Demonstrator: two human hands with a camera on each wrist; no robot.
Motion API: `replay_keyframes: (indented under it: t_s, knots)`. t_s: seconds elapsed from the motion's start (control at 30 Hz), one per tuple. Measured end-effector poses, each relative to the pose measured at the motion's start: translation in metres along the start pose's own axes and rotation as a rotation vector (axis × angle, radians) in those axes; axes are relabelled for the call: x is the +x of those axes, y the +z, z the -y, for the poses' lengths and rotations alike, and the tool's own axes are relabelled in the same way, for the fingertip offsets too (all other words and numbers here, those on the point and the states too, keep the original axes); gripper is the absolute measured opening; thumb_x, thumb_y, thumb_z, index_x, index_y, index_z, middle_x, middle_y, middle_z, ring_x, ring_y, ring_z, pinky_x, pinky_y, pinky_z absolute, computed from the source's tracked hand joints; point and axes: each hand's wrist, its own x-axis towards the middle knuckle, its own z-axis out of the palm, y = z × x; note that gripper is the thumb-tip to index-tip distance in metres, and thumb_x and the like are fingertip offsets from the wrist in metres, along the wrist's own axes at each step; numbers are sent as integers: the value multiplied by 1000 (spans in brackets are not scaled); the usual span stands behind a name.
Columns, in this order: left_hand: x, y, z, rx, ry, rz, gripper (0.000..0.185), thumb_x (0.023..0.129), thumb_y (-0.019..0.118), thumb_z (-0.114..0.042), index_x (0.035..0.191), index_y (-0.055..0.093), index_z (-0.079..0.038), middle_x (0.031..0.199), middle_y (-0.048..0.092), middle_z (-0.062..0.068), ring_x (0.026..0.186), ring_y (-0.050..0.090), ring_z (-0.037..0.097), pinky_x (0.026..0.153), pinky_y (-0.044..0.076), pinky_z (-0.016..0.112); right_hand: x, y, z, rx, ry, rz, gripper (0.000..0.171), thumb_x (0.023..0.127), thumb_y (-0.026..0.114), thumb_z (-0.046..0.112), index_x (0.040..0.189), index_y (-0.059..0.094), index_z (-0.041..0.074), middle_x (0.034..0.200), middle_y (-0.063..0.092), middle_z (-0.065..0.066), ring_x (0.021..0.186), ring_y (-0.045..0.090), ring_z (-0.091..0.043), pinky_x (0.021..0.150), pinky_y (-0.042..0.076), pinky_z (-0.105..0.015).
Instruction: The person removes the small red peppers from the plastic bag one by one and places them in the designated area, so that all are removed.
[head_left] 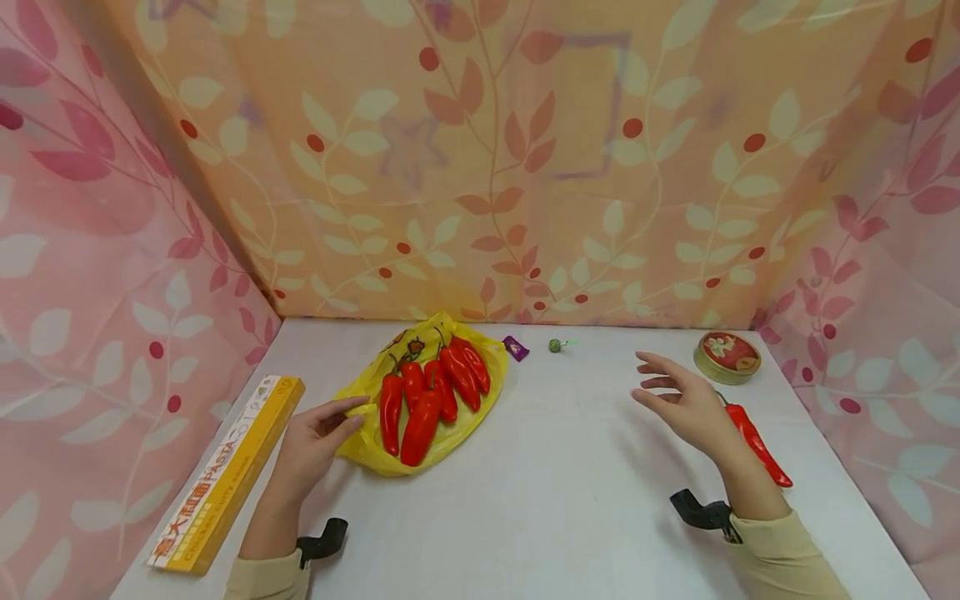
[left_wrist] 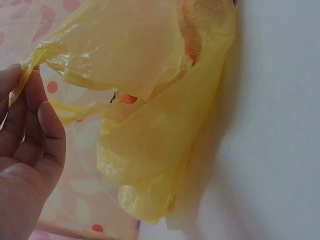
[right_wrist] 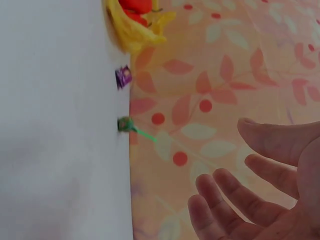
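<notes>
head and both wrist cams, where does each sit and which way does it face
Head: on the person's head, facing forward and down at the table; left hand, right hand and sleeves show.
Left wrist: on that wrist, facing the yellow plastic bag; the left hand pinches it.
Right wrist: on that wrist, facing the leaf-patterned cloth; the right hand shows.
Shared: head and right wrist both show the green lollipop and purple candy.

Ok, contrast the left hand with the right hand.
The left hand pinches the yellow plastic bag; the right hand holds nothing. The left hand is beside the long yellow pasta box; the right hand, near the round red-topped tin. Both are bare beyond beige sleeves.
</notes>
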Motion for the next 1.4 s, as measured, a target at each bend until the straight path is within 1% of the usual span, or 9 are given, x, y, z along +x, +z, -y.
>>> replay_keyframes:
  t_s: [0.2,0.4,0.53,0.63,0.87,1.1,1.23,1.3,1.4]
  knots:
    - [1,-2,-1,7,-17,2,35,97,69,-32,129,70,-17,129,65,7,103,55,18,85,53,14,8,25,14,42,-16,25,61,95,72,31,150,48,22,133,63,-13,117,65,-31,96,55,-51]
    - [0,-1,-4,-10,-12,12,35,97,69,-31,129,70,-17,129,66,8,103,54,17,84,53,14,15,47,32,87,-62,31,58,93,75,27,146,53,23,129,66,-7,112,67,-26,93,57,-48]
    - [0,1,-3,-30,-15,19,36,97,70,-30,130,70,-17,129,66,8,103,55,17,85,53,14,20,65,41,121,-93,47,56,92,76,30,144,55,22,127,67,-6,110,68,-24,91,57,-45]
    - [0,1,-2,-33,-17,17,36,96,70,-30,130,70,-17,128,66,7,102,54,17,84,53,14,25,81,49,157,-102,74,57,92,76,32,144,55,22,127,67,-7,110,68,-24,91,57,-45]
    - [-1,1,-2,-41,-24,21,35,97,69,-29,130,70,-16,128,65,9,102,55,19,84,54,15,37,119,68,241,-89,174,54,92,75,32,142,56,28,129,66,-7,107,67,-21,92,58,-42]
    - [1,4,-2,-44,-44,37,34,96,70,-29,128,70,-16,129,65,8,103,56,22,85,55,18,49,153,82,284,-124,239,54,93,74,30,143,56,20,133,64,-14,109,66,-24,88,59,-40]
    - [3,4,-1,-21,-34,33,34,96,70,-33,127,71,-19,126,65,6,102,56,23,84,55,18,56,170,90,308,-141,269,58,92,75,34,144,56,17,136,63,-13,108,66,-25,83,60,-36]
    - [2,3,-1,-13,-31,31,34,96,70,-32,128,71,-18,126,65,7,103,55,23,84,55,17,59,179,94,325,-155,296,60,92,75,35,144,55,15,137,62,-14,107,67,-25,81,59,-34]
    - [1,2,-1,-11,-41,31,35,97,69,-31,129,70,-17,126,65,9,103,54,23,84,55,16,63,191,100,346,-161,330,63,91,75,36,146,53,15,140,60,-14,104,68,-24,78,60,-32]
